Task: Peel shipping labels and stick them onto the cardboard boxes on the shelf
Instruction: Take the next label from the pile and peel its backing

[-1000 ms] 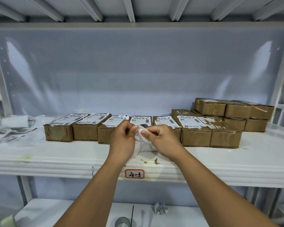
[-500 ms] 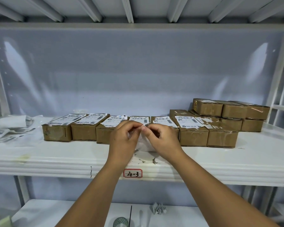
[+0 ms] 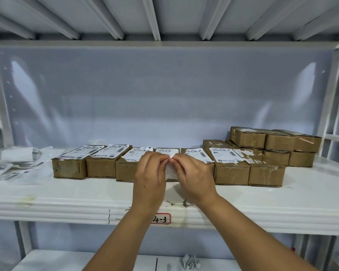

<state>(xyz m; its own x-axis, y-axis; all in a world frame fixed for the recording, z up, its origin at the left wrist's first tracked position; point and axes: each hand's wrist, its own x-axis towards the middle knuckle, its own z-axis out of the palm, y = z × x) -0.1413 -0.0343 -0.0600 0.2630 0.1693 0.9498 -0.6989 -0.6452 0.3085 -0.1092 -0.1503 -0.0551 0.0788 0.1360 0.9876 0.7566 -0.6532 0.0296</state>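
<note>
A white shipping label [image 3: 171, 169] hangs between my two hands in front of the row of boxes. My left hand [image 3: 150, 175] and my right hand [image 3: 194, 175] pinch its top corner together, fingertips touching. Several brown cardboard boxes [image 3: 101, 166] stand side by side on the white shelf [image 3: 67, 194]; most carry printed labels [image 3: 222, 154] on top. The box [image 3: 167, 150] behind my hands is mostly hidden. More boxes [image 3: 275, 141] are stacked at the right without whole labels.
A heap of loose label sheets and backing paper [image 3: 10, 163] lies at the shelf's left end. A red-edged tag "4-3" [image 3: 160, 219] marks the front lip. Torn paper bits [image 3: 184, 203] lie near my right wrist. A lower shelf [image 3: 67, 261] holds crumpled paper [image 3: 190, 262].
Both hands rose a little with the label, and their fingertips closed in on its top corner. The boxes have not moved.
</note>
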